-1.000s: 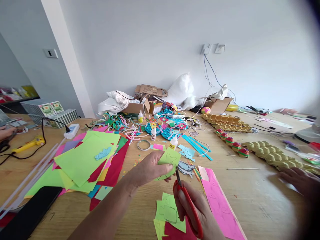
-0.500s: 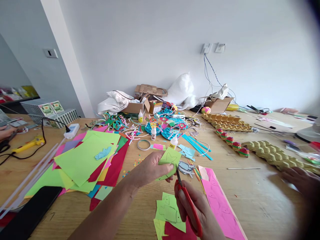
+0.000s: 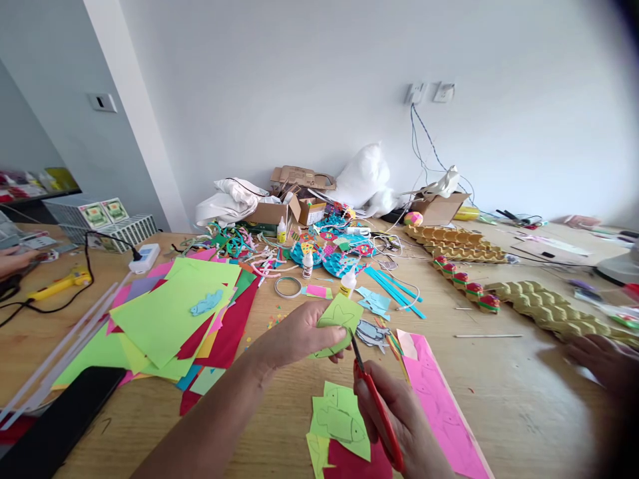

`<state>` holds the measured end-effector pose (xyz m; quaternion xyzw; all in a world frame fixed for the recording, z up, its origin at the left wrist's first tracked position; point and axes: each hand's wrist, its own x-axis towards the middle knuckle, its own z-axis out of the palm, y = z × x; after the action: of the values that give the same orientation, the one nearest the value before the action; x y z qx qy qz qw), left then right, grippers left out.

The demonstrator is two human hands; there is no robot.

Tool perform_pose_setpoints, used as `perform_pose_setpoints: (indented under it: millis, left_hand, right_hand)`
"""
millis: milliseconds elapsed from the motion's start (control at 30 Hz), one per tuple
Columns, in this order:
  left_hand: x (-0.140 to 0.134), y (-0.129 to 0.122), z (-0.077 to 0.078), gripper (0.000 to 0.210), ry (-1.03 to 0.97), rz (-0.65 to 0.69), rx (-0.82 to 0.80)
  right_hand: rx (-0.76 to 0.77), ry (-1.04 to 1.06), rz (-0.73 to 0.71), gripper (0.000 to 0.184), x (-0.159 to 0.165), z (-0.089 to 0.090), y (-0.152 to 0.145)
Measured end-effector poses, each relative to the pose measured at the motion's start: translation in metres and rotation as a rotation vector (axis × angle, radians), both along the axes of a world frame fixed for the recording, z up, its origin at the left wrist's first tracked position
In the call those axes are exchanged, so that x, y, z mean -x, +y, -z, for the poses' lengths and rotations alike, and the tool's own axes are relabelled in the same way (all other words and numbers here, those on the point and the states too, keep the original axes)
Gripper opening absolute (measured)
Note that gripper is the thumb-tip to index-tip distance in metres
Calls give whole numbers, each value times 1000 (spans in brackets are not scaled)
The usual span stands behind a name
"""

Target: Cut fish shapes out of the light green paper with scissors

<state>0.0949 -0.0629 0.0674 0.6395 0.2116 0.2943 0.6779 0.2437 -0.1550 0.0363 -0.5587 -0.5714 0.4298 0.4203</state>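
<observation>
My left hand [image 3: 294,332] pinches a light green piece of paper [image 3: 344,311] with a pencil outline on it, thumb on top. The red-handled scissors [image 3: 380,416] are in my right hand [image 3: 399,412], their dark blades up against the paper's lower right edge. How far the blades are parted is hard to make out. Below my hands lie green paper pieces with fish drawings [image 3: 342,422], partly over a dark red sheet [image 3: 362,460]. A grey-blue paper fish [image 3: 372,334] lies just beyond the scissors.
Coloured sheets [image 3: 160,326] and a black phone [image 3: 62,419] are at left. Pink paper with drawings [image 3: 439,406] lies right of the scissors. Glue bottles [image 3: 348,283], a tape roll [image 3: 288,287] and egg cartons [image 3: 544,309] stand beyond. Another person's hand [image 3: 599,359] rests at far right.
The scissors and my right hand have shifted slightly to the right, with the blades still at the paper's edge. My left hand keeps its hold on the green paper.
</observation>
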Motion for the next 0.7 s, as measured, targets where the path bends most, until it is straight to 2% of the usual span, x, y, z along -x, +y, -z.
perform_pose_setpoints:
  millis: [200, 433, 700]
  left_hand:
    - [2, 1, -2, 14, 19, 4, 15]
    - [5, 3, -5, 17, 75, 21, -10]
    - [9, 4, -9, 10, 130, 59, -35]
  right_hand:
    - [-79, -103, -22, 46, -6, 5, 1]
    - [-58, -174, -93, 40, -11, 16, 0]
    - [-58, -247, -64, 42, -12, 11, -3]
